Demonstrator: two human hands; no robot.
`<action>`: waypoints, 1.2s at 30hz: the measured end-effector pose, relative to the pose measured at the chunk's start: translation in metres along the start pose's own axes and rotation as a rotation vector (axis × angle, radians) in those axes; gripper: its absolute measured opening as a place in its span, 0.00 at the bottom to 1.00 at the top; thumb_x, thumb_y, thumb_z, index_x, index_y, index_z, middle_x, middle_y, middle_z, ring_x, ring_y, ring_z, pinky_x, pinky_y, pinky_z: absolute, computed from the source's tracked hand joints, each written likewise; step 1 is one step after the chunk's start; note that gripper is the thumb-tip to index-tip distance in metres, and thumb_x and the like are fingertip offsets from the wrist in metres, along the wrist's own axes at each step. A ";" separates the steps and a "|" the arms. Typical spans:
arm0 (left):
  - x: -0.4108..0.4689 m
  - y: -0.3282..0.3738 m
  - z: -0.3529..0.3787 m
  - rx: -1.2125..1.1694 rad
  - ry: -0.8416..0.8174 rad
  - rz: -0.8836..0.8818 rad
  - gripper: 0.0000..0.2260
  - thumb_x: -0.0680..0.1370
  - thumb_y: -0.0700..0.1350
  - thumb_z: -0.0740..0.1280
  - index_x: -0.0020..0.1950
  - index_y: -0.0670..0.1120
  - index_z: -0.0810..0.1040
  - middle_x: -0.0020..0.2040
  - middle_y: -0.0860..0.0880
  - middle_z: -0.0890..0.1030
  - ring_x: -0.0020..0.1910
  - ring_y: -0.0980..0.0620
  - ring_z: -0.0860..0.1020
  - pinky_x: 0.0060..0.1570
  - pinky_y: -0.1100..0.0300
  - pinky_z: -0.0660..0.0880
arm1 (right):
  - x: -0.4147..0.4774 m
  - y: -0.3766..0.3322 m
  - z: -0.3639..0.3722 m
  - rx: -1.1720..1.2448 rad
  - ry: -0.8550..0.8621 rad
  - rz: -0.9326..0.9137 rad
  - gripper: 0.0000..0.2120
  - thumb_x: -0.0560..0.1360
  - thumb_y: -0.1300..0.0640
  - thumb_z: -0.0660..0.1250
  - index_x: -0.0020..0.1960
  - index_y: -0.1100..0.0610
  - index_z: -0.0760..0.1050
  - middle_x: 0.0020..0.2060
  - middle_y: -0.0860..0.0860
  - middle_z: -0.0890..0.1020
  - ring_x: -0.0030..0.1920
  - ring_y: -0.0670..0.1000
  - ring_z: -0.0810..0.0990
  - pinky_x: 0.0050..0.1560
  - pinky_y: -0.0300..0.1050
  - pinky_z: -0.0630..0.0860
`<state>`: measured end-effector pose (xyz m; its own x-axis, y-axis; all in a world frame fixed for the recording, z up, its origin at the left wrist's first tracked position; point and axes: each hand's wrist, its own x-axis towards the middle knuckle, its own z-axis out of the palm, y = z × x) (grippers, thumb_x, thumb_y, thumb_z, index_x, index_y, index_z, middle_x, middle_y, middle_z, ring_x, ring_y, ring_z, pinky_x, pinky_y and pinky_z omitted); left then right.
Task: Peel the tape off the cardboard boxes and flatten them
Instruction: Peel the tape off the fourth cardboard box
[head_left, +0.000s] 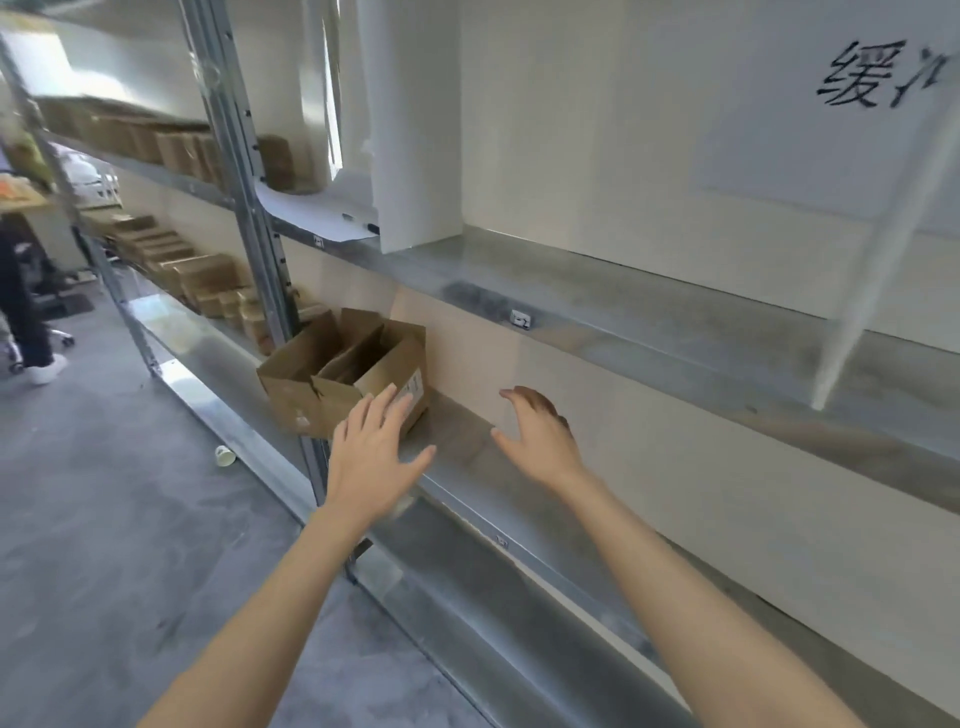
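We reach for open cardboard box (345, 376) on metal shelf (519, 488). Left hand (376, 449) and right hand (540, 431) spread wide, empty. Next, we judge: grasp box, pull out, find tape.

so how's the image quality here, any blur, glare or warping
Head view: the wide lens bends the metal shelves and uprights, most at the edges; motion blur smears the far left boxes and the diagonal strip at right; bright daylight washes out the top left; the open cardboard box, left hand and right hand are fairly sharp.
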<state>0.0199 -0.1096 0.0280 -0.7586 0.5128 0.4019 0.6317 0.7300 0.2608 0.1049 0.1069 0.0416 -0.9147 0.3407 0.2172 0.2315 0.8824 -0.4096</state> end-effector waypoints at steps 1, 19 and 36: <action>0.012 -0.010 0.001 -0.003 -0.004 -0.006 0.33 0.74 0.66 0.57 0.76 0.51 0.67 0.77 0.49 0.64 0.76 0.45 0.61 0.71 0.45 0.61 | 0.015 -0.005 0.005 0.002 -0.017 -0.005 0.27 0.79 0.50 0.63 0.75 0.53 0.62 0.74 0.52 0.63 0.74 0.53 0.60 0.68 0.50 0.63; 0.150 -0.126 0.056 -0.163 -0.135 0.082 0.28 0.76 0.60 0.65 0.74 0.53 0.68 0.72 0.55 0.72 0.71 0.52 0.69 0.72 0.51 0.61 | 0.155 -0.047 0.077 0.084 -0.059 0.173 0.29 0.79 0.47 0.62 0.77 0.49 0.58 0.75 0.48 0.63 0.75 0.50 0.61 0.73 0.49 0.61; 0.184 -0.138 0.074 -0.332 -0.274 0.058 0.22 0.75 0.45 0.69 0.69 0.53 0.72 0.39 0.55 0.79 0.43 0.52 0.78 0.62 0.55 0.62 | 0.146 -0.041 0.104 0.117 -0.086 0.459 0.26 0.80 0.47 0.62 0.75 0.47 0.60 0.73 0.48 0.66 0.74 0.51 0.63 0.73 0.50 0.61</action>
<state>-0.2188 -0.0821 0.0012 -0.7065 0.6823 0.1879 0.6575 0.5344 0.5311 -0.0724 0.0868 -0.0016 -0.7519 0.6542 -0.0814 0.5834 0.6029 -0.5441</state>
